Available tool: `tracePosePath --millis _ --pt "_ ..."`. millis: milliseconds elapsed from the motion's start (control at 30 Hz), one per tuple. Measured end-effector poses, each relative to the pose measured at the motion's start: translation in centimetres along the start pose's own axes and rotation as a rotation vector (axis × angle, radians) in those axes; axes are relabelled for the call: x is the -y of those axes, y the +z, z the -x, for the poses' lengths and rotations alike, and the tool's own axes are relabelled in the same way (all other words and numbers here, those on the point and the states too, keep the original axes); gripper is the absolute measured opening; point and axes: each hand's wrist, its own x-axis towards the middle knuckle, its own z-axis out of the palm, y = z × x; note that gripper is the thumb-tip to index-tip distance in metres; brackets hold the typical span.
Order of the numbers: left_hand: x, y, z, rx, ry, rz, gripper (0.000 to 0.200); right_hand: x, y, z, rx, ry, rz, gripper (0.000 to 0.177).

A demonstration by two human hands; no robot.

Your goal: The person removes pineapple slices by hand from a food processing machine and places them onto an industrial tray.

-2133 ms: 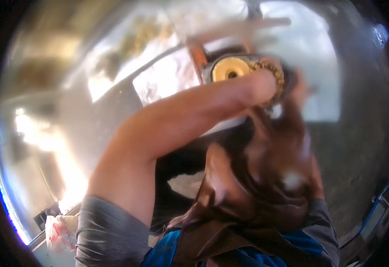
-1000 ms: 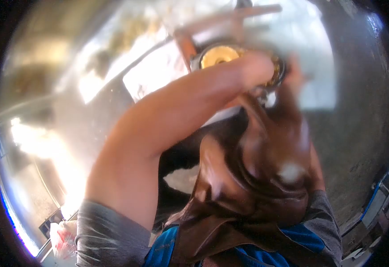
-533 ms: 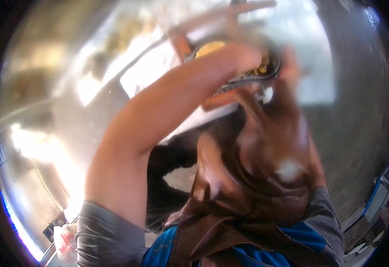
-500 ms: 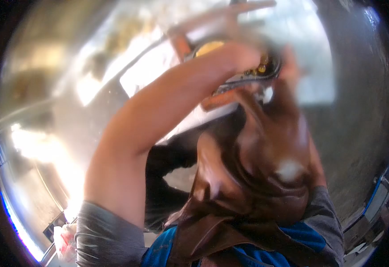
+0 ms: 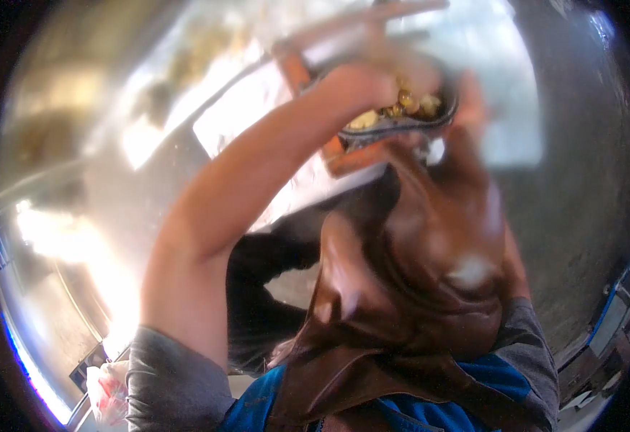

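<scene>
A dark, rounded container (image 5: 380,131) lies near the top middle, with small golden and brass-coloured pieces (image 5: 407,102) and a pale yellow piece (image 5: 364,120) inside. My left arm reaches across from the lower left. My left hand (image 5: 408,72) is down over the container among the pieces, its fingers smeared by motion. At the container's right end, my right hand (image 5: 471,108) lies against the rim and appears to hold it, fingers partly hidden and blurred. A brown leather apron (image 5: 437,237) hides most of my right forearm.
Reddish-brown bars (image 5: 362,158) of a frame lie around the container. Beneath is a bright white sheet (image 5: 243,108); a pale panel (image 5: 513,122) is at the right. A red and white plastic bag (image 5: 108,394) sits at the lower left, and grey floor (image 5: 581,187) shows at the right.
My left hand has shifted within the container, uncovering more golden pieces at its near side. The pale yellow piece now shows below my left wrist rather than above it. My right hand stays at the rim.
</scene>
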Motion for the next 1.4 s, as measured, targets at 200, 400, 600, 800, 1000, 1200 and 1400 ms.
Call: tracePosePath --millis 200,400,600,800,1000,1200,1400 --pt "3.6 6.4 -1.6 -0.243 -0.021 0.095 0.019 -1.2 0.0 -1.4 -0.049 -0.031 -0.013 0.023" --pt "2.4 6.1 -2.6 -0.261 -0.053 0.207 0.019 -2.8 -3.1 -4.0 0.158 -0.154 0.080 0.032" --pt "2.8 6.9 -3.4 -0.224 -0.100 0.314 0.019 -2.1 -1.1 -1.6 0.123 -0.135 0.069 0.023" --pt "2.4 5.9 -5.2 -0.192 -0.135 0.374 0.020 -0.1 -1.8 -4.9 0.067 -0.118 0.060 0.026" --pt "1.2 6.2 -5.9 -0.172 -0.148 0.431 0.021 -0.3 -2.9 -6.5 0.103 0.013 -0.096 0.026" --pt "0.7 6.9 -5.8 -0.161 -0.180 0.484 0.022 0.1 -1.1 -4.1 -0.017 0.030 -0.104 0.024" --pt "1.1 7.8 -6.3 -0.147 -0.222 0.552 0.023 1.0 -0.7 -3.7 0.030 0.115 -0.145 0.027"
